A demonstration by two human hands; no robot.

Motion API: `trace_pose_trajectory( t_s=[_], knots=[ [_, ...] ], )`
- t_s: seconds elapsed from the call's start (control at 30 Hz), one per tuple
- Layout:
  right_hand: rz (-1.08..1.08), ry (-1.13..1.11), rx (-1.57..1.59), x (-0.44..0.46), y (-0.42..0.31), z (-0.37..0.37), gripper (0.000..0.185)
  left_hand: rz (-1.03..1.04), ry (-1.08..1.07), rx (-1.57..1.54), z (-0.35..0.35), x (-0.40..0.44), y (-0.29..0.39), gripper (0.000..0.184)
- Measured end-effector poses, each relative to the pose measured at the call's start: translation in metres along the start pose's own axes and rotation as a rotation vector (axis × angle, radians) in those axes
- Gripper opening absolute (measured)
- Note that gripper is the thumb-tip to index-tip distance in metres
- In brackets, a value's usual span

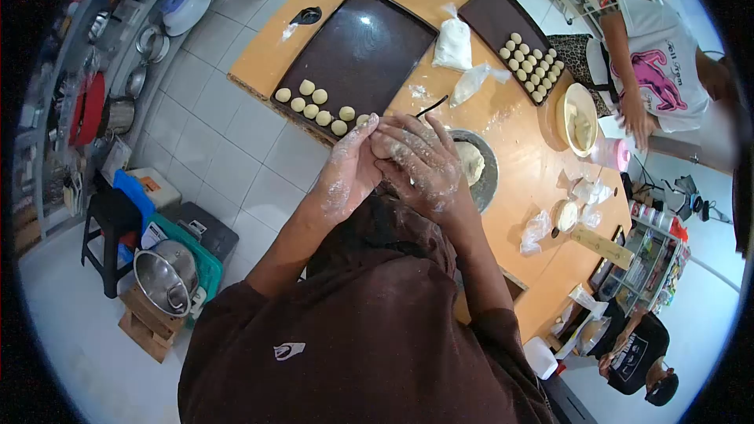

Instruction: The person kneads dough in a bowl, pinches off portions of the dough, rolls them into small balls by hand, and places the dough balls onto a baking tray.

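Observation:
Both floury hands meet in front of my chest, over the table edge. My left hand (350, 175) is cupped, palm up, beneath a piece of dough (382, 146). Over it curls my right hand (420, 159), so the dough is mostly hidden between them. Just beyond lies a dark tray (365, 43) with several round dough balls (323, 118) at its near end. To the right of my right hand, a metal bowl (488, 178) holds a mass of dough (471, 163), partly covered by the hand.
A second tray (491, 12) of dough balls, a flour bag (453, 45) and a yellow bowl (564, 118) are on the table (510, 137). One person (660, 71) stands at the right, another (640, 353) at the lower right. Shelves (118, 55) line the left.

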State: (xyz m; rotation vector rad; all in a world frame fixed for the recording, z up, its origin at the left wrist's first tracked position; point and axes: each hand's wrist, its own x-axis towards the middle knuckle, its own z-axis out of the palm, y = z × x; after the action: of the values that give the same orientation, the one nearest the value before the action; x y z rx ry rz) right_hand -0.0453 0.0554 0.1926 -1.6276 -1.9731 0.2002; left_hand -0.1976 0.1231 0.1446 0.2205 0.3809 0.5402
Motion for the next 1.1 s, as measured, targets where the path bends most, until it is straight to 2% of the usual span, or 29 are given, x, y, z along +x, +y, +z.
trace_pose_trajectory(
  t_s=[0.1,0.2,0.3,0.43,0.53,0.67,0.77,0.8,0.93,1.1],
  knots=[
    [-0.046,-0.011,0.025,0.0,0.004,0.01,0.036,0.035,0.15,0.05,0.007,-0.004,-0.002,0.044],
    [-0.043,-0.013,0.113,0.002,0.006,0.016,0.037,0.018,0.086,-0.022,-0.006,-0.009,0.0,0.043],
    [0.041,-0.003,0.292,0.011,0.002,0.018,0.038,0.018,0.174,0.072,-0.034,-0.018,0.002,0.043],
    [0.031,-0.079,0.35,0.048,0.01,0.038,0.028,0.244,0.473,0.419,-0.067,-0.024,0.015,0.041],
    [0.01,-0.184,0.373,0.069,0.039,0.085,0.017,0.303,0.702,0.556,-0.089,-0.021,0.025,0.033],
    [0.035,-0.333,0.227,0.078,0.074,0.158,0.028,0.427,0.786,0.825,-0.127,-0.004,0.023,0.02],
    [0.149,-0.433,0.214,0.081,0.085,0.184,0.028,0.618,0.887,1.307,-0.131,0.006,0.029,0.019],
    [0.173,-0.434,0.202,0.08,0.091,0.194,0.028,0.536,0.945,1.288,-0.127,0.007,0.033,0.016],
    [0.188,-0.464,0.106,0.081,0.091,0.204,0.021,0.588,0.931,1.489,-0.132,0.017,0.038,0.017],
    [0.33,-0.485,0.065,0.081,0.08,0.214,0.024,0.654,0.898,1.799,-0.143,0.027,0.053,0.024]
  ],
)
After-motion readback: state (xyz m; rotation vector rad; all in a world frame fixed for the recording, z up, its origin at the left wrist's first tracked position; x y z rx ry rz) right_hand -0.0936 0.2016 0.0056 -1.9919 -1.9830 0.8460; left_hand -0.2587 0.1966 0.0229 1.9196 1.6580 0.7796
